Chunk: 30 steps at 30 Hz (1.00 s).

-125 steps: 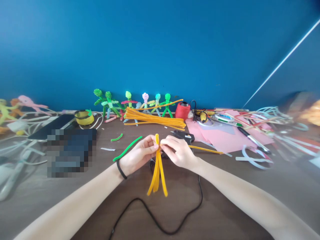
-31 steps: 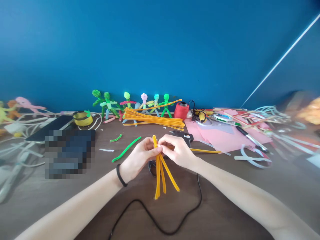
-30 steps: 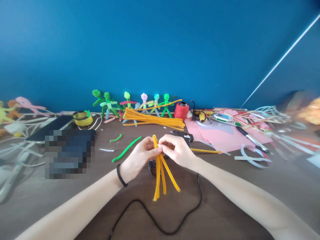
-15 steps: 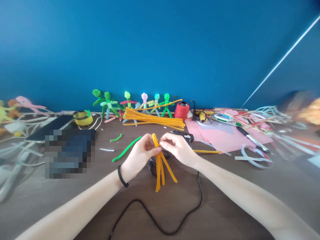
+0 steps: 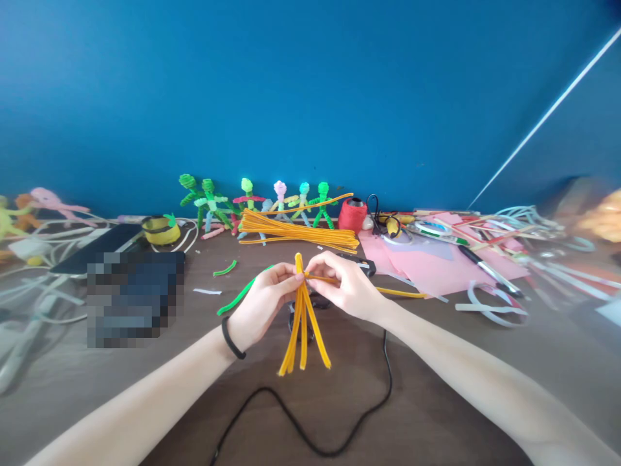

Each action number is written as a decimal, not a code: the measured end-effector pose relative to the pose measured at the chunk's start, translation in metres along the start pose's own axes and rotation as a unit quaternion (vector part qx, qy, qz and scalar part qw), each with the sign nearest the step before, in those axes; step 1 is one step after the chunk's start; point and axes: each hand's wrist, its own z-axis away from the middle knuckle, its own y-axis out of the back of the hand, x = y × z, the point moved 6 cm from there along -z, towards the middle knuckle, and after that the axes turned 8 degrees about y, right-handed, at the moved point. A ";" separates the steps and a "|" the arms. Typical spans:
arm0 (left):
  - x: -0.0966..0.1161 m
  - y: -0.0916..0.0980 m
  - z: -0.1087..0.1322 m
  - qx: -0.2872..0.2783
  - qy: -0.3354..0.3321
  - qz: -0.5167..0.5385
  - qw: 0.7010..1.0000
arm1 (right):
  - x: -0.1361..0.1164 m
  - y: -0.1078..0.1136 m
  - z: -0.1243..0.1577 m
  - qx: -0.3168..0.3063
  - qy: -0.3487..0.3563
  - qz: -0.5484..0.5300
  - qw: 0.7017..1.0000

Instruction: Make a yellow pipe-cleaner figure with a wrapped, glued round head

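I read this as a home craft corner. Brown worktop [image 5: 427,388] against a plain blue wall [image 5: 310,97]. Row of finished pipe-cleaner figures [image 5: 250,197] at the back, with a loose bundle of orange pipe cleaners [image 5: 295,232] in front of them. Red thread spool [image 5: 353,215], black glue gun [image 5: 356,262] with its cord [image 5: 301,433], pink paper sheets [image 5: 417,262], cut paper strips [image 5: 490,309]. My left hand [image 5: 264,301] and right hand [image 5: 347,288] pinch folded orange pipe cleaners [image 5: 303,323].

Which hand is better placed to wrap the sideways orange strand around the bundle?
Right, probably. The right hand pinches the sideways strand at its free part, while the left hand grips the orange bundle near its top and holds it upright.
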 end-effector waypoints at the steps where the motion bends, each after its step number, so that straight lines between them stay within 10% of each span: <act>1: -0.001 0.000 0.000 -0.005 0.009 0.018 1.000 | -0.003 0.000 0.000 0.001 0.029 0.037 0.999; 15: -0.010 0.002 -0.004 -0.044 0.063 0.058 0.995 | -0.010 -0.008 0.009 -0.043 0.233 0.406 0.883; 30: -0.004 0.000 -0.001 -0.011 0.001 0.008 1.000 | -0.008 -0.004 0.006 -0.020 0.171 0.348 0.921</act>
